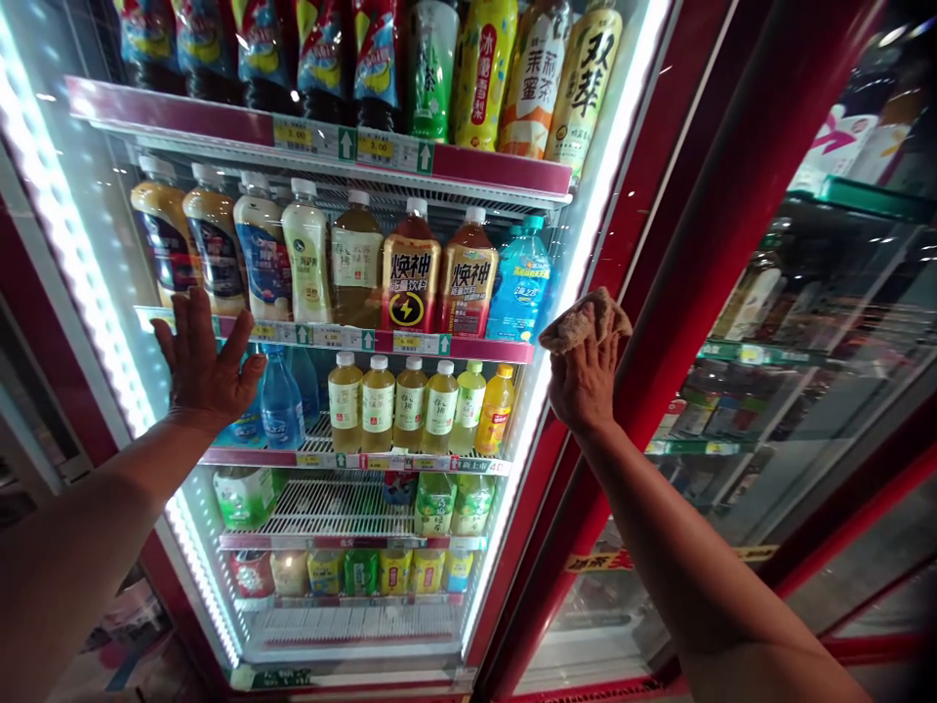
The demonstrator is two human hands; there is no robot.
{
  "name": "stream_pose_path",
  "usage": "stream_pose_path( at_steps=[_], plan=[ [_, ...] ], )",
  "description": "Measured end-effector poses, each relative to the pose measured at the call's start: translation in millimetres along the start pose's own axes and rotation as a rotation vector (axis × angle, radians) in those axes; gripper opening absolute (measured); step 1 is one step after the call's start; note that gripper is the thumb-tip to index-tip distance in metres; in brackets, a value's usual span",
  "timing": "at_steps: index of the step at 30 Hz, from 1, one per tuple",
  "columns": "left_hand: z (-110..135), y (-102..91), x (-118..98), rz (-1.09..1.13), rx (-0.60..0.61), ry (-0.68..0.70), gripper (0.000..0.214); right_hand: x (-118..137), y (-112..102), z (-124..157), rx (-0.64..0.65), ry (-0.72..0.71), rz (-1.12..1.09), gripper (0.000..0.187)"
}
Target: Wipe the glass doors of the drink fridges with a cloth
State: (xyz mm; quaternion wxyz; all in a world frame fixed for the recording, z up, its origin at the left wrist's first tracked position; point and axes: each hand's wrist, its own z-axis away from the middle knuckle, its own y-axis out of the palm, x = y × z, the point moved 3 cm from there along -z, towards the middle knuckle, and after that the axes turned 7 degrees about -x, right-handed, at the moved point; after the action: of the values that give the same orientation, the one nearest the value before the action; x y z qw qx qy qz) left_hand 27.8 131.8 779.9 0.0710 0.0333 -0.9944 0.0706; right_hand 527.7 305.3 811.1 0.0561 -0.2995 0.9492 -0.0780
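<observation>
At left centre my left hand (201,366) lies flat on the cooler's glass door (95,127), fingers spread, holding nothing — right of centre my right hand (582,376) has its fingers closed on a brown cloth (586,320), pressed to the door's right edge beside the red frame (703,244).

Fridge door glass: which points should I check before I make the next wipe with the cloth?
1. Grip on the cloth: ok, it is bunched up in the right hand.
2. Contact with the glass door: ok, the cloth sits at its right edge, beside the red frame.
3. Brace by the left hand: ok, it lies open and flat on the glass, on the left side.
4. Cloth clean enough: cannot tell.
5. Marks remaining on the glass: cannot tell, reflections hide them.
6. The bottles behind the glass upright: ok.
</observation>
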Motion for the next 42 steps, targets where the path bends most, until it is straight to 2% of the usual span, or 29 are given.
stream_pose_path(
  at_steps=[4, 11, 17, 23, 27, 31, 34, 38, 42],
  plan=[
    [1.6, 1.3, 2.4, -0.001, 0.019, -0.036, 0.064, -12.2, -3.5, -32.9, 0.011, 0.021, 0.002, 0.063],
    [-1.3, 0.0, -2.1, 0.000, 0.059, -0.146, 0.066, -14.9, -3.3, -24.4, 0.003, -0.043, -0.023, 0.062],
    [-5.2, -4.5, -10.7, 0.025, 0.072, -0.182, 0.066, -18.8, -4.4, -56.2, 0.015, -0.036, -0.046, 0.062],
    [-1.2, -6.5, -14.2, 0.009, 0.055, -0.169, 0.064, -14.8, -1.9, -40.0, 0.009, -0.056, -0.053, 0.060],
    [-10.3, -6.5, -31.2, 0.033, 0.057, -0.087, 0.063, -15.2, -4.2, -50.1, 0.017, -0.076, -0.039, 0.061],
    [-41.1, -0.6, -61.4, 0.102, 0.061, 0.012, 0.063, -10.8, -6.7, -71.6, -0.010, -0.057, -0.032, 0.062],
    [-63.1, 5.9, -80.1, 0.144, 0.046, 0.058, 0.062, -4.4, -6.4, -66.3, -0.038, -0.039, -0.042, 0.059],
    [-72.1, 13.5, -89.0, 0.142, 0.082, 0.022, 0.063, -2.6, -7.1, -53.0, -0.007, -0.084, -0.036, 0.058],
    [-68.7, 15.7, -88.1, 0.121, 0.093, 0.004, 0.064, -9.2, -10.4, -74.8, 0.006, -0.099, -0.010, 0.059]
  ],
)
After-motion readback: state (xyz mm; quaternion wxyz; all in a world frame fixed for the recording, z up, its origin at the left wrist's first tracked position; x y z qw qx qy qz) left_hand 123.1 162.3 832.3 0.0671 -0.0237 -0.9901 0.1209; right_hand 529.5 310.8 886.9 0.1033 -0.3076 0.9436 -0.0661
